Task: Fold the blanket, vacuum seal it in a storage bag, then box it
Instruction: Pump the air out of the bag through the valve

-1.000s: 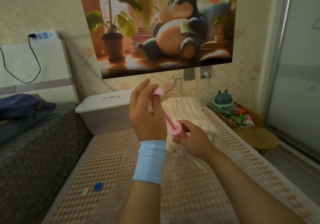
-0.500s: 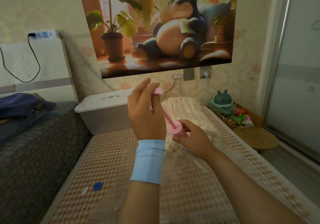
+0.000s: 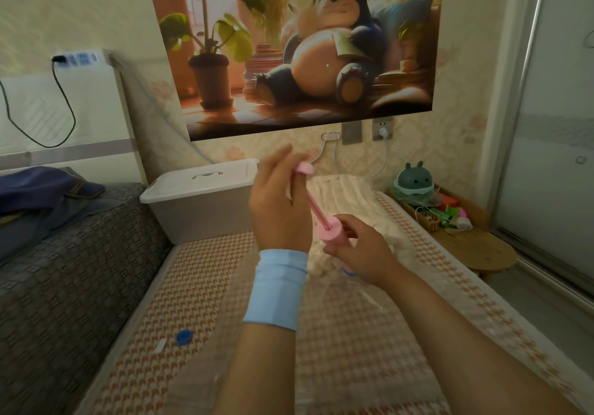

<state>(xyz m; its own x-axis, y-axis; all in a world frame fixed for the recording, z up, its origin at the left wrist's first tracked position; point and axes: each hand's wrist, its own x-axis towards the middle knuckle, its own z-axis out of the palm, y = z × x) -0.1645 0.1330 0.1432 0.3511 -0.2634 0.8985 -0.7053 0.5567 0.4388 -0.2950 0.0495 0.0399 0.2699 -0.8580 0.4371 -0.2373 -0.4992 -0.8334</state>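
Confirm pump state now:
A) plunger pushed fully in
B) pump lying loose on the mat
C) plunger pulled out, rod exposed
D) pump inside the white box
C: the pink rod shows bare between the handle held by the left hand and the barrel gripped by the right hand.
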